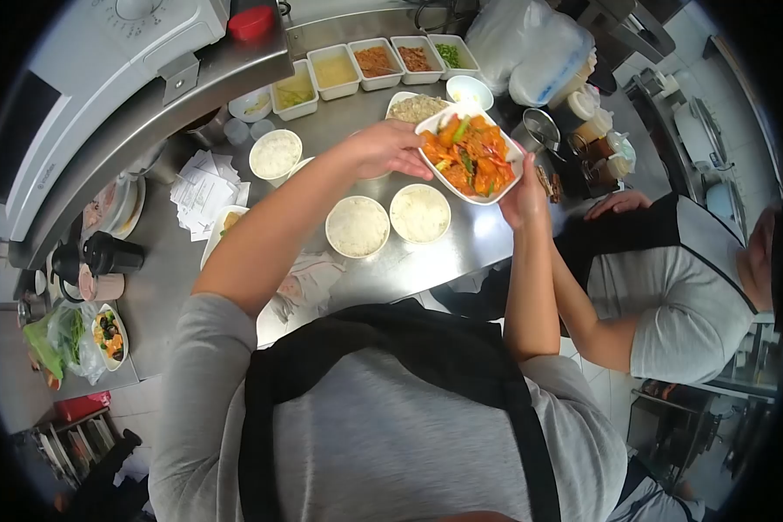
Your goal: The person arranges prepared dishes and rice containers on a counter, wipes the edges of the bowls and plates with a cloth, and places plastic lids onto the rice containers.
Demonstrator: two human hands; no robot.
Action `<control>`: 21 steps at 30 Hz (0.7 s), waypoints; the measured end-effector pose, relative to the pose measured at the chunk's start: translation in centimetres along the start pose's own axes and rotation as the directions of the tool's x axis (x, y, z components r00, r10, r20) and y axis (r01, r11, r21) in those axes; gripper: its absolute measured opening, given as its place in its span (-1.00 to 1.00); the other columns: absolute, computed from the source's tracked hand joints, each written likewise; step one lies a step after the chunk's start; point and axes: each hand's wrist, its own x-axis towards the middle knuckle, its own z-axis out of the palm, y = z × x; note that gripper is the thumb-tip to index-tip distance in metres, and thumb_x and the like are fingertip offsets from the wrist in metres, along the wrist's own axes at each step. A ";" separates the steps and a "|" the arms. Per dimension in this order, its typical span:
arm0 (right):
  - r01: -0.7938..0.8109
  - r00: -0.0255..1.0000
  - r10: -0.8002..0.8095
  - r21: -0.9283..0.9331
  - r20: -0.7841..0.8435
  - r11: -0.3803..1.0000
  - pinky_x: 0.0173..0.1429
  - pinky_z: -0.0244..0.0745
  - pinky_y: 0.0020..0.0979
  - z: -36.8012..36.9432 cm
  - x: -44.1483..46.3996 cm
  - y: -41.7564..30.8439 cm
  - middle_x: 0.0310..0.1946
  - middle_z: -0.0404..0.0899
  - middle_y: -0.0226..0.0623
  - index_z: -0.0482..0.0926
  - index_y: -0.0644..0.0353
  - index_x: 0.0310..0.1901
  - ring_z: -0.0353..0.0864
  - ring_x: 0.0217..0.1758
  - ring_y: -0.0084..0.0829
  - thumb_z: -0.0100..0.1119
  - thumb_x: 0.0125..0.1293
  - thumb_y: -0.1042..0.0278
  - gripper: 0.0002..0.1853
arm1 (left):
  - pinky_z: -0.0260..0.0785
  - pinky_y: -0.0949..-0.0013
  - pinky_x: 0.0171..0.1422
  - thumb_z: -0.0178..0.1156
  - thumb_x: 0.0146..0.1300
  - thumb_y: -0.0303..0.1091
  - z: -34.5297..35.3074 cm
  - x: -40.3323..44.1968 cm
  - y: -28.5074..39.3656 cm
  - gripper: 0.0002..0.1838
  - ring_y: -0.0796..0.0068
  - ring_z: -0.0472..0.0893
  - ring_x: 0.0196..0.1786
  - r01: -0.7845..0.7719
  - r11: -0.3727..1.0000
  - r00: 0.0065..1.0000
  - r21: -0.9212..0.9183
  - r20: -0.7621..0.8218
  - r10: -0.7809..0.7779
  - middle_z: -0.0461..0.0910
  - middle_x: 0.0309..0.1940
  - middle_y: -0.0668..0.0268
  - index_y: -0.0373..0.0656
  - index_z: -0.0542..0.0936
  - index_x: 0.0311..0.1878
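A white dish of orange-red stir-fried food (470, 157) is held up, tilted, over the steel counter. My left hand (390, 150) is at its left rim, thumb above and fingers stretched along the underside. On the right rim, my right hand (524, 196) grips the dish. Below it on the counter stand two round tubs of white rice, one left (358, 227) and one right (420, 213). Another rice tub (276, 155) is farther left. Behind the held dish, a dish of pale food (416, 108) is partly covered.
Several white trays of ingredients (375, 63) line the back. Paper slips (205, 191) and a crumpled cloth (309, 283) lie left. Plastic bags (531, 52), a metal pot (539, 129) and sauce containers (596, 126) stand right. A co-worker (670, 287) is close on my right, one hand (618, 204) at the counter.
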 end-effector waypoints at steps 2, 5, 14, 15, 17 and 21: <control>0.096 0.991 -0.102 -0.066 -0.086 0.993 0.24 0.32 -0.14 -2.9 -1.1 1.8 0.22 0.29 -0.14 0.21 0.14 0.26 0.34 0.25 -0.24 -0.45 0.48 0.08 -0.53 | 0.54 0.36 -0.02 -0.12 0.30 -0.47 1.1 0.9 -1.5 -0.62 0.21 0.63 -0.15 0.027 1.000 0.998 0.016 0.054 -0.028 0.52 -0.12 -0.04 -0.44 0.27 0.15; 0.154 0.951 -0.168 -0.073 -0.259 0.985 0.16 0.41 -0.16 -5.0 -3.1 3.8 0.15 0.34 -0.13 0.20 0.18 0.24 0.41 0.18 -0.22 -0.44 0.47 0.10 -0.55 | 0.50 0.38 0.03 -0.15 0.30 -0.48 2.3 0.7 -2.3 -0.56 0.25 0.61 -0.09 0.022 0.990 0.996 0.139 0.083 -0.034 0.51 -0.08 -0.01 -0.37 0.20 0.25; 0.205 0.793 -0.319 -0.265 -0.520 0.942 -0.05 0.57 -0.25 -8.7 -3.1 9.2 0.06 0.37 -0.17 0.23 0.16 0.18 0.50 0.04 -0.24 -0.37 0.45 0.10 -0.58 | 0.38 0.45 -0.02 0.00 0.32 -0.29 -0.3 -11.8 -5.0 -0.61 0.52 0.54 -0.07 -0.212 0.938 0.969 0.274 -0.068 0.239 0.52 -0.01 0.22 -0.20 0.36 0.18; 0.302 0.804 -0.377 -0.231 -0.459 0.925 -0.28 0.58 -0.09 -12.1 -1.0 10.9 0.04 0.37 -0.24 0.24 0.01 0.17 0.51 -0.02 -0.22 -0.27 0.40 0.00 -0.59 | 0.38 0.46 -0.02 0.01 0.32 -0.27 -0.8 -14.3 -5.7 -0.64 0.54 0.54 -0.08 -0.218 0.939 0.961 0.266 -0.112 0.255 0.53 -0.01 0.23 -0.20 0.41 0.13; 0.268 0.822 -0.406 -0.360 -0.398 0.894 -0.31 0.55 -0.28 -15.9 0.5 11.2 -0.08 0.39 -0.24 0.32 0.06 0.08 0.52 -0.17 -0.31 -0.16 0.35 0.05 -0.62 | 0.38 0.45 -0.03 0.02 0.32 -0.26 -2.0 -19.2 -7.8 -0.76 0.56 0.52 -0.09 -0.241 0.936 0.931 0.255 -0.212 0.297 0.54 -0.04 0.27 -0.20 0.51 -0.07; 0.054 0.648 -0.506 -0.629 -0.569 0.776 0.09 0.39 -0.18 -11.3 -1.0 6.4 0.06 0.39 -0.12 0.35 0.15 0.08 0.46 0.02 -0.16 -0.04 0.29 0.08 -0.58 | 0.40 0.41 -0.05 0.05 0.30 -0.31 -4.7 -28.8 -13.8 -0.82 0.51 0.54 -0.09 -0.257 0.951 0.781 0.174 -0.542 0.310 0.55 -0.07 0.25 -0.18 0.48 -0.13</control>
